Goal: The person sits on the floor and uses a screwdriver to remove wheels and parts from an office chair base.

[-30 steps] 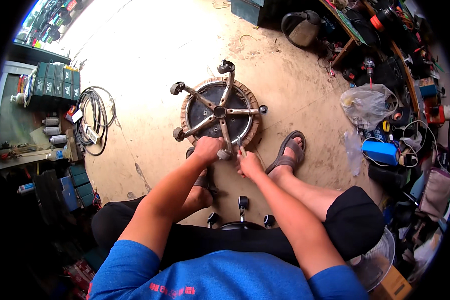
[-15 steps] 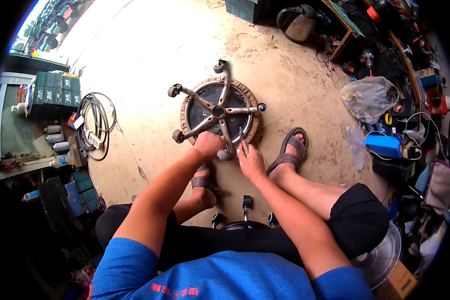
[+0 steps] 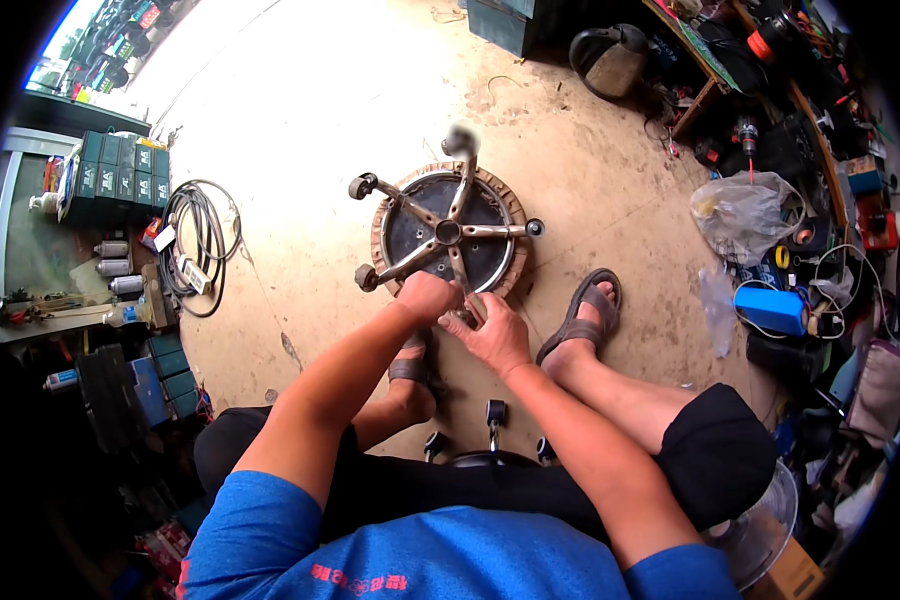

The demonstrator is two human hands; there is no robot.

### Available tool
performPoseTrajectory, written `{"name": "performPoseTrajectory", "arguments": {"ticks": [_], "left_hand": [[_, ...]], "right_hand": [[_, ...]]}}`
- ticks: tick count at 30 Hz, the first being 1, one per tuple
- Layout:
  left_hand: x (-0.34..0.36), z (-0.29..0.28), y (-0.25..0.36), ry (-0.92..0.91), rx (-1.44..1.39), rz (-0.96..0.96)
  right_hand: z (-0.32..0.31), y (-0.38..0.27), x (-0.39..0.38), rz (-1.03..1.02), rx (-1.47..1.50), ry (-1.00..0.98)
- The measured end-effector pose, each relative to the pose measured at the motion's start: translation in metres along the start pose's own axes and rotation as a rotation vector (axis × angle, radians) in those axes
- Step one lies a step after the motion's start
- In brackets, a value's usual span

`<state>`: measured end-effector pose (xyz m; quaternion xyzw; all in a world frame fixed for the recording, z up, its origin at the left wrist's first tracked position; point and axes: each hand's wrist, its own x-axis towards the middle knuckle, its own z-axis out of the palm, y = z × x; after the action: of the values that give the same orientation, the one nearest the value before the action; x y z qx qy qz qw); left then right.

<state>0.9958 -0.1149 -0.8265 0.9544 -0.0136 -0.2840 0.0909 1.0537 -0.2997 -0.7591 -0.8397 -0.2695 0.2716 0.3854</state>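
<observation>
A star-shaped wheeled base [image 3: 490, 231], with metal spokes and casters, lies wheels-up on the underside of a round seat [image 3: 381, 247] with a pleated tan edge. My left hand [image 3: 427, 297] is closed around the spoke nearest me, its fingertips mostly hidden. At that spoke's outer end is my right hand [image 3: 497, 335], its fingers at the caster [image 3: 458, 318] there. It holds a slim metal hand tool [image 3: 478, 307]; fingers cover most of it, so its exact kind is unclear. The two hands are close together.
My sandalled feet flank the near side of the seat. Another wheeled base [image 3: 495, 412] stands between my legs. Coiled cable [image 3: 202, 250] lies left beside stacked green boxes [image 3: 120, 175]. A kettle [image 3: 610, 65], plastic bag [image 3: 745, 215] and blue box [image 3: 770, 310] sit right.
My right hand has moved left and inward with the tool, from beside the near spoke onto its caster end. The left hand stays at the spoke. The whole view has shifted slightly.
</observation>
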Motion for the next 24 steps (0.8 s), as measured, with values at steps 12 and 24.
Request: {"name": "performPoseTrajectory", "arguments": {"ticks": [12, 24], "left_hand": [[0.004, 0.025, -0.018, 0.063, -0.140, -0.094], [-0.008, 0.006, 0.000, 0.093, 0.063, -0.002]], "right_hand": [[-0.011, 0.001, -0.002, 0.079, 0.078, -0.065], [-0.009, -0.005, 0.000, 0.082, 0.044, -0.075]]}}
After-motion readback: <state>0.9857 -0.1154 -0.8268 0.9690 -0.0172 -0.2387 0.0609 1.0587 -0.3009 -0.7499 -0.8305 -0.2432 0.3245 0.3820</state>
